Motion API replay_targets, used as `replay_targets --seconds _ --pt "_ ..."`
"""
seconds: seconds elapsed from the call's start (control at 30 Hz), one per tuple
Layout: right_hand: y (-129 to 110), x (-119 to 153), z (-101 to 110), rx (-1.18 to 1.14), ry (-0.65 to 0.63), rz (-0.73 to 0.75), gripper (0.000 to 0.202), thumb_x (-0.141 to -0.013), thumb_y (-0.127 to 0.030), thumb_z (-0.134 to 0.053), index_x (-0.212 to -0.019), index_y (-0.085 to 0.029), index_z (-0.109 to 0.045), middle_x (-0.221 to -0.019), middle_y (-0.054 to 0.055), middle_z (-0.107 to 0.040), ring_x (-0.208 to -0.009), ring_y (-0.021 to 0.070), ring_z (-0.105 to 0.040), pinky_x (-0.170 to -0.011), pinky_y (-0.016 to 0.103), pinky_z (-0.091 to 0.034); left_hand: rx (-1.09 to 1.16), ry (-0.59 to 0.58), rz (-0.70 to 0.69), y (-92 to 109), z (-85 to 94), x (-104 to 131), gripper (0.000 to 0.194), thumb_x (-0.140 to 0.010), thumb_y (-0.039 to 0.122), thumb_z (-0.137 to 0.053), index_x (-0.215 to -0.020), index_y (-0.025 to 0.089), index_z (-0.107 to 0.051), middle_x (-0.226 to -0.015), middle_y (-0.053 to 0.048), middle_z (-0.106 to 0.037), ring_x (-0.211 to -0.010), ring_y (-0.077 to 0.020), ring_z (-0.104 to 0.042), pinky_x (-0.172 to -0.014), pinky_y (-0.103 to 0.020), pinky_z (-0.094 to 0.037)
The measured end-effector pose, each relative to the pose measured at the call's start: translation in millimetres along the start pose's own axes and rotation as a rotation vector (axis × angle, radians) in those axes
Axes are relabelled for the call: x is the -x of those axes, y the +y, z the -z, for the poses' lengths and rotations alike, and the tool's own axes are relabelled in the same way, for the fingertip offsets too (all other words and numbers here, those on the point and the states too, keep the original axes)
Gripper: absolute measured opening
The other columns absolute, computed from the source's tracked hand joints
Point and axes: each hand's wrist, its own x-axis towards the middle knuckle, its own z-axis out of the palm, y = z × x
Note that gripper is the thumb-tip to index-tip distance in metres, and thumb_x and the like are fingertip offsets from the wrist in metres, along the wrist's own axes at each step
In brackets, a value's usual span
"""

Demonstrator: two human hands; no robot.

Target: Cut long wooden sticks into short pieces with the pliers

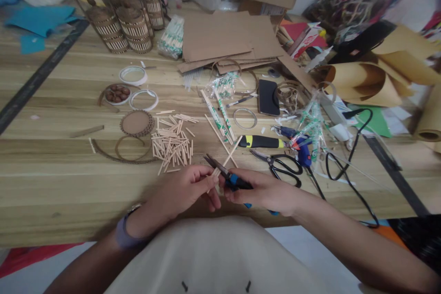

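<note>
My left hand (189, 188) is closed in a pinch on thin wooden sticks (233, 151), whose long ends point up and right, away from me. In my right hand (265, 190) are pliers (225, 172) with dark jaws and blue-and-black handles. Their jaws lie across the sticks just beside my left fingertips; whether they bite on the wood I cannot tell. Beyond my left hand lies a loose pile of short cut stick pieces (172, 142). Paper-wrapped sticks (217, 112) with green print rest farther back. Black-handled scissors (280, 165) lie just past my right hand.
A yellow-and-black handled tool (262, 141), a blue glue gun (303, 149) with its black cord, and a phone (268, 96) lie to the right. Left are a round woven-edged base (137, 122) and tape rolls (132, 75). Behind stand stick lanterns (134, 27) and cardboard sheets (217, 34).
</note>
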Motion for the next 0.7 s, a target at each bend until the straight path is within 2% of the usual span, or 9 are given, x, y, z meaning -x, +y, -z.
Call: replay_targets --seconds 0.2,0.37,0.5,0.6,0.7 --pt "1.4 -2.5 -2.2 0.130 0.062 0.014 0.015 -0.074 -0.023 -0.061 -0.088 -0.020 -0.059 -0.079 -0.001 -0.054 -0.076 0.0159 -0.048 -0.069 0.028 -0.038 -0.020 -0.012 -0.004 -0.6 -0.3 0.6 0.032 -0.088 0.049 -0.058 -0.085 0.017 -0.064 -0.064 -0.001 -0.068 -0.057 -0.0150 -0.063 -0.061 -0.028 -0.050" --pt "0.8 -3.6 -6.8 0.229 0.113 0.090 0.008 -0.075 -0.020 -0.055 -0.083 -0.020 -0.055 -0.073 -0.003 -0.049 -0.070 0.0146 -0.045 -0.066 0.028 -0.036 -0.126 0.008 0.004 1.7 -0.9 1.7 0.029 -0.093 0.043 -0.050 -0.085 0.017 -0.063 -0.064 -0.001 -0.068 -0.058 -0.0153 -0.063 -0.062 -0.027 -0.049" --pt "1.5 -5.1 -8.2 0.261 0.144 0.098 0.004 -0.076 -0.020 -0.055 -0.080 -0.020 -0.055 -0.075 -0.001 -0.053 -0.073 0.0160 -0.048 -0.069 0.029 -0.037 -0.228 0.050 0.020 2.4 -1.8 0.4 0.022 -0.096 0.034 -0.047 -0.089 0.018 -0.060 -0.066 0.000 -0.068 -0.060 -0.0148 -0.064 -0.062 -0.026 -0.048" --pt "3.0 -6.4 -6.9 0.235 0.142 0.060 0.008 -0.076 -0.021 -0.056 -0.084 -0.019 -0.057 -0.076 -0.001 -0.054 -0.074 0.0164 -0.049 -0.070 0.030 -0.038 -0.281 0.087 0.018 1.6 -2.3 -0.2 0.021 -0.097 0.033 -0.045 -0.088 0.018 -0.057 -0.066 0.001 -0.067 -0.059 -0.0144 -0.064 -0.060 -0.025 -0.047" --pt "4.5 -6.4 -5.0 0.095 0.086 0.039 0.018 -0.077 -0.029 -0.061 -0.092 -0.019 -0.061 -0.082 0.001 -0.059 -0.081 0.0188 -0.053 -0.074 0.032 -0.041 -0.323 0.078 0.011 2.5 -2.7 0.8 0.027 -0.099 0.036 -0.041 -0.083 0.019 -0.054 -0.065 0.001 -0.066 -0.056 -0.0135 -0.063 -0.058 -0.024 -0.046"
